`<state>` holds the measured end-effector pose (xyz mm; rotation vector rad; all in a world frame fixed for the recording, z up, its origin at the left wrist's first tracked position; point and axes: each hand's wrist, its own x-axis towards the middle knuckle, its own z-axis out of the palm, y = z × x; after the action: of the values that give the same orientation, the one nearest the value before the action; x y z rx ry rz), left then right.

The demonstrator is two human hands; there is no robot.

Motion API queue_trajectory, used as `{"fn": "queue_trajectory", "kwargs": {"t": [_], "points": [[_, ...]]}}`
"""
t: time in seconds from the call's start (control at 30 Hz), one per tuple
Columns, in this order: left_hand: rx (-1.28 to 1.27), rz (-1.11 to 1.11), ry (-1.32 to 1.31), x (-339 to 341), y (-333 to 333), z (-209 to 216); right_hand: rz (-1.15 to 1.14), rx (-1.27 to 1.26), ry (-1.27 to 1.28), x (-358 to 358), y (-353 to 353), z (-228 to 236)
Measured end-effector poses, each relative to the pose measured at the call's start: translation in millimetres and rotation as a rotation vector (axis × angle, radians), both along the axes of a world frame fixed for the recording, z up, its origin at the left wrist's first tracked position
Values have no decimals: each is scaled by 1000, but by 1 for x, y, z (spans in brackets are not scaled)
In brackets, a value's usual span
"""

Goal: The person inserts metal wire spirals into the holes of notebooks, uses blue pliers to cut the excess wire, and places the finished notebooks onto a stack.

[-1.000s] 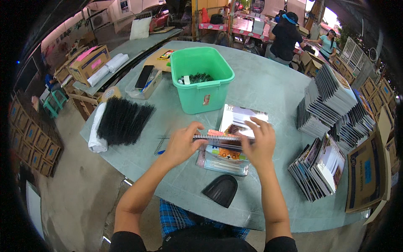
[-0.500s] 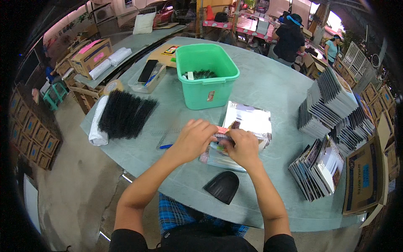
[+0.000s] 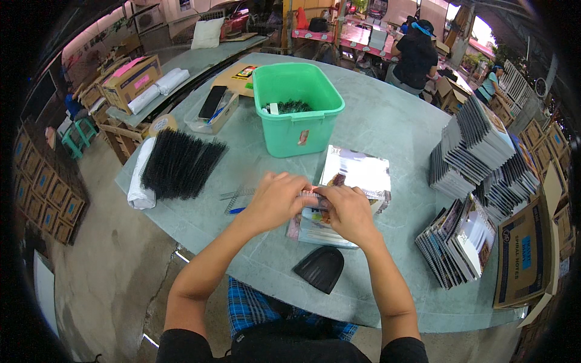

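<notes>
Both hands meet over a small notebook (image 3: 313,201) whose hole-punched edge faces up, just in front of the green bin. My left hand (image 3: 279,196) is closed on its left end, fingers bent over the edge. At the right end, my right hand (image 3: 346,209) pinches the same edge, its thumb and fingers hiding much of it. A thin dark spiral coil (image 3: 233,196), partly blurred, shows to the left of my left hand, beside a blue pen (image 3: 237,210). Beneath and behind the hands lie unbound notebooks (image 3: 357,169) and a stack of page blocks (image 3: 327,233).
A green bin (image 3: 299,130) with coils inside stands beyond the hands. Black spiral coils (image 3: 181,163) are heaped at left. A black curved object (image 3: 321,269) lies near me. Bound notebooks (image 3: 457,242) and a cardboard box (image 3: 526,260) fill the right side. Co-workers (image 3: 417,57) are behind.
The notebook's edge has turned between my hands, and less of its reddish cover shows. My right hand has shifted slightly left and its fingers now lie more over the edge.
</notes>
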<state>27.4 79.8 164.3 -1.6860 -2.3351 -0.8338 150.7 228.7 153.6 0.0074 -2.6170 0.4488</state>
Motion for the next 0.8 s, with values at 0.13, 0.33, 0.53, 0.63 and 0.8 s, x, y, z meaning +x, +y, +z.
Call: {"fn": "queue_trajectory", "kwargs": {"t": [0.13,0.33,0.53,0.63,0.8], "points": [[77,-7,89,-3,-1,-6,4,-11,8,-1,-1,0],[146,-79,299,43,-9,-22,-74,-25,-78,-7,-8,3],[-196,-135,-265,86,-11,-108,-148,-338,235,-13,-18,-7],[-259,-140,-262,82,-13,-86,-94,-220,158,-4,-13,2],[342,167,-44,35,-21,17,-238,-227,-13,35,32,4]]}}
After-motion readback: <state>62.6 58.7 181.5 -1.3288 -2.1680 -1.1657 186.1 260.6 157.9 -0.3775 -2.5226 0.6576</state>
